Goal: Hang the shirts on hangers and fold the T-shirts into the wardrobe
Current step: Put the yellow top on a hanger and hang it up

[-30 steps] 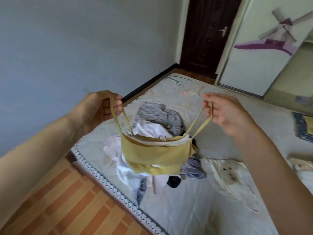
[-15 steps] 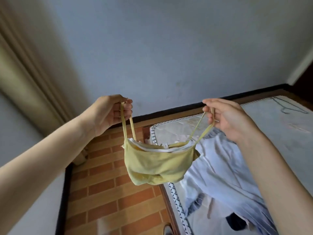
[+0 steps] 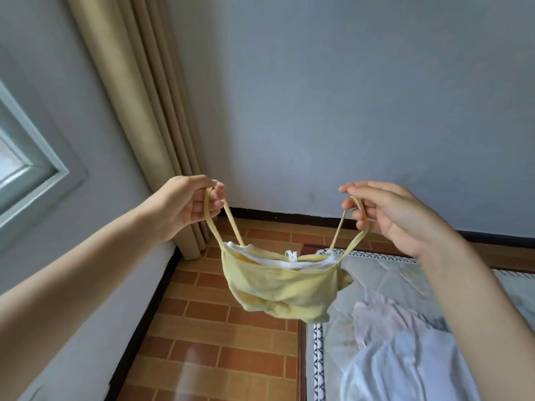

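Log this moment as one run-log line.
left hand: grips strap | right hand: pinches other strap | yellow camisole: hanging in air above floor and mattress edge | hanger: none visible

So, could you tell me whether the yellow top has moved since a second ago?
Yes. The yellow top hung over the clothes on the mattress; now it hangs leftward, past the mattress's edge, mostly over the brick floor.

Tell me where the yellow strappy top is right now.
In the head view the yellow top hangs mid-frame by its straps between the left hand and right hand, above the brick floor beside the mattress edge.
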A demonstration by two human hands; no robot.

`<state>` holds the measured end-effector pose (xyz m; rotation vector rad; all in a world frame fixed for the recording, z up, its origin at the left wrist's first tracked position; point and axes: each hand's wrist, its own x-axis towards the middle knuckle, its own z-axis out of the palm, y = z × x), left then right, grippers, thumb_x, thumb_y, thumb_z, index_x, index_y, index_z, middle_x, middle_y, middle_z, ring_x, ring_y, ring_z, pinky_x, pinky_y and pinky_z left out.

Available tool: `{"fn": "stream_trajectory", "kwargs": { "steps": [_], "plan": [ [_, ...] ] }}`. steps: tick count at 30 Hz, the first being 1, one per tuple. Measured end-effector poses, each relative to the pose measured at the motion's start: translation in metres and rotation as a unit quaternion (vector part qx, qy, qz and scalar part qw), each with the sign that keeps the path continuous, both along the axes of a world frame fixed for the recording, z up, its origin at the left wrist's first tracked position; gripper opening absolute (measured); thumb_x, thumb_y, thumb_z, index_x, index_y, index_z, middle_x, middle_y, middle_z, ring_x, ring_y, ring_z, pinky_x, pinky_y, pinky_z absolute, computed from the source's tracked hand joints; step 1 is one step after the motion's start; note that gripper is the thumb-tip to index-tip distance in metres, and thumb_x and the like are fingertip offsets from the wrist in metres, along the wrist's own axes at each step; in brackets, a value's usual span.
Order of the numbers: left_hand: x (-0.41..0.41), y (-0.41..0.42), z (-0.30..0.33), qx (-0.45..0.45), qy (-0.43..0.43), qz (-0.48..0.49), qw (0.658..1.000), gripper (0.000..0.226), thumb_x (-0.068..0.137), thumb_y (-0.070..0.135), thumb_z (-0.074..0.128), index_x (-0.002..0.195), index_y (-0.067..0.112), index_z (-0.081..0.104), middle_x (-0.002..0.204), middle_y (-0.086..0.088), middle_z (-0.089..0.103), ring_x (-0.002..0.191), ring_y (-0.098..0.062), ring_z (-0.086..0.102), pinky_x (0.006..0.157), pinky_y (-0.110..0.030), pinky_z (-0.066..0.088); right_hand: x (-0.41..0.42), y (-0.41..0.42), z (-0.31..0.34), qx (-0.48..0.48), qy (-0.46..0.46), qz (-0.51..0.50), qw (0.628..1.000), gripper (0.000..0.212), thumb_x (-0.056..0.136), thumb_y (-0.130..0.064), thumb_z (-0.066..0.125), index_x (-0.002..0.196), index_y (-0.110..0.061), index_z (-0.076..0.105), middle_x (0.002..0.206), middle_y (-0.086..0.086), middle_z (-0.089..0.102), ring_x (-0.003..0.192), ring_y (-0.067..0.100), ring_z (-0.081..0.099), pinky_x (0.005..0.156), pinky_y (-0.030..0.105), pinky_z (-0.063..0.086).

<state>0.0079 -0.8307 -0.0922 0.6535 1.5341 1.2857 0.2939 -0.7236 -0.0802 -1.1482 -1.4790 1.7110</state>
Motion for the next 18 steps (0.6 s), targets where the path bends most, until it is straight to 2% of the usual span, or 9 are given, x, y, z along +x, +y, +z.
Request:
{"fn": "stream_trajectory", "kwargs": {
  "steps": [5, 14, 18],
  "plan": [
    [-0.021, 0.031, 0.004, -0.006, 0.015, 0.004, 1.000, 0.017, 0.096, 0.015, 0.050, 0.091, 0.011, 0.066, 0.077, -0.002, 0.067, 0.067, -0.012, 0.066, 0.066, -0.023, 0.058, -0.031, 0.049, -0.005, -0.002, 0.010, 0.024, 1.000, 0.013, 0.097, -0.012, 0.056, 0.093, -0.012, 0.068, 0.068, 0.000, 0.066, 0.051, 0.006, 0.053, 0.047, 0.016, 0.046],
    [-0.080, 0.133, -0.009, 0.001, 0.026, -0.017, 1.000, 0.018, 0.097, 0.014, 0.050, 0.093, 0.008, 0.067, 0.076, -0.002, 0.068, 0.068, -0.013, 0.067, 0.074, -0.027, 0.060, -0.096, 0.140, -0.020, -0.007, 0.009, 0.006, 1.000, 0.013, 0.097, -0.013, 0.055, 0.093, -0.011, 0.068, 0.070, 0.002, 0.067, 0.053, 0.008, 0.054, 0.048, 0.017, 0.047],
    [-0.124, 0.190, -0.009, 0.003, 0.015, -0.038, 0.999, 0.018, 0.097, 0.013, 0.049, 0.091, 0.008, 0.066, 0.074, -0.002, 0.068, 0.066, -0.014, 0.067, 0.072, -0.027, 0.060, -0.133, 0.184, -0.016, -0.001, -0.006, 0.002, 1.000, 0.012, 0.096, -0.017, 0.058, 0.098, -0.010, 0.068, 0.073, 0.004, 0.068, 0.056, 0.009, 0.055, 0.051, 0.019, 0.050]
  ]
}}
